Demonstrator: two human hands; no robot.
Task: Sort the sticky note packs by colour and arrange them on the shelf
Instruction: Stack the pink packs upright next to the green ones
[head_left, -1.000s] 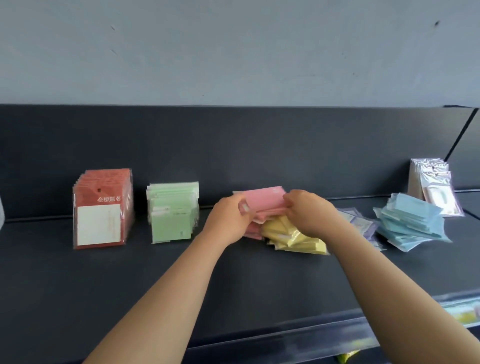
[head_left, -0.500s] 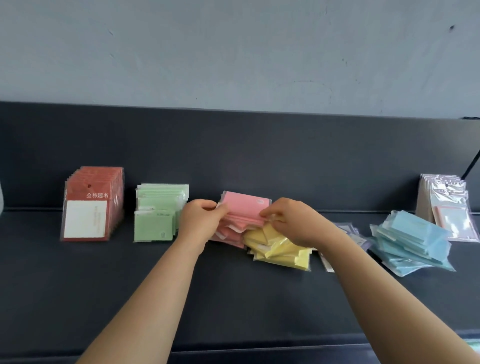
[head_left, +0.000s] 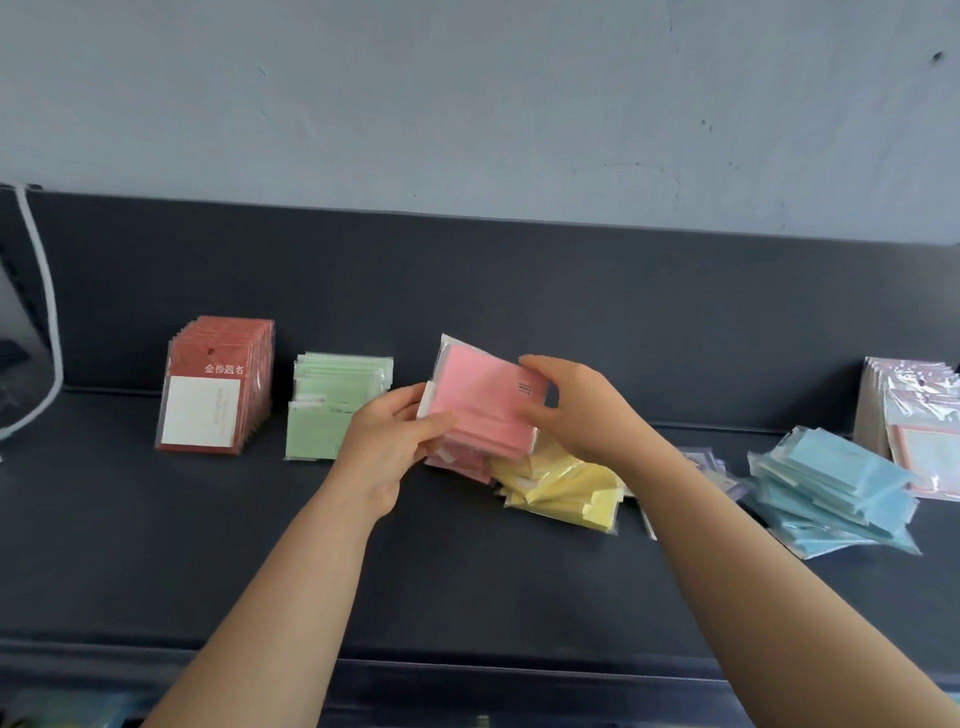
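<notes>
A stack of pink sticky note packs (head_left: 480, 402) is lifted and tilted up at the middle of the dark shelf (head_left: 156, 545). My left hand (head_left: 387, 441) grips its left edge, thumb on the front. My right hand (head_left: 576, 402) pinches its upper right corner. More pink packs (head_left: 460, 462) lie underneath. A loose heap of yellow packs (head_left: 566, 486) lies just right of them. Green packs (head_left: 332, 410) stand upright in a row to the left. Blue packs (head_left: 836, 493) lie in a loose pile at the right, with pale purple packs (head_left: 722, 475) partly hidden behind my right forearm.
Red-and-white card packs (head_left: 215, 387) stand in a row at far left. Clear-wrapped pinkish packs (head_left: 914, 421) lean at far right. A white cable (head_left: 41, 312) hangs at the left edge. The shelf's back panel (head_left: 519, 291) rises behind everything.
Both hands have raised the pink stack off the pile and tilted its face toward me. The camera view has shifted, so the shelf sits lower in frame.
</notes>
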